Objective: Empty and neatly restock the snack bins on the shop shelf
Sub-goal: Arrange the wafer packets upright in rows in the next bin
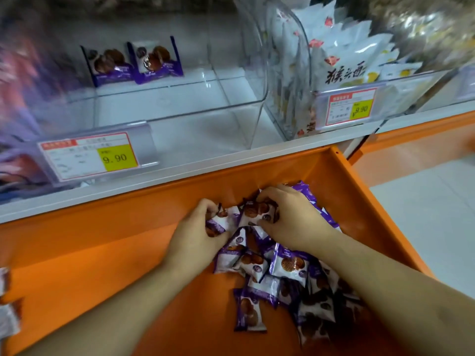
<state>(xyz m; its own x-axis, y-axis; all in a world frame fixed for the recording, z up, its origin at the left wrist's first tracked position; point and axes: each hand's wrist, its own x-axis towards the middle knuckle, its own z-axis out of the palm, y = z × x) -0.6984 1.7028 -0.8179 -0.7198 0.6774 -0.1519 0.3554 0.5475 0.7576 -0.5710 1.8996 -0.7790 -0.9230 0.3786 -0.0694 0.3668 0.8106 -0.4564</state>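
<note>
Our left hand [198,227] and right hand [288,219] each curl round purple biscuit packets [257,214] above the orange tray [102,240]; the clear bin's [180,109] price tag [90,155] reads 9.90.

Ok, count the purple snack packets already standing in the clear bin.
2. One purple packet stands at the clear bin's back left; the second stands just right of it. None appear hidden.

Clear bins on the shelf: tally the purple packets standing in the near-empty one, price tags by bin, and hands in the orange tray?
Purple packets standing in the clear bin: 2
Price tags: 2
Hands in the orange tray, left hand and right hand: 2
Total: 6
</note>
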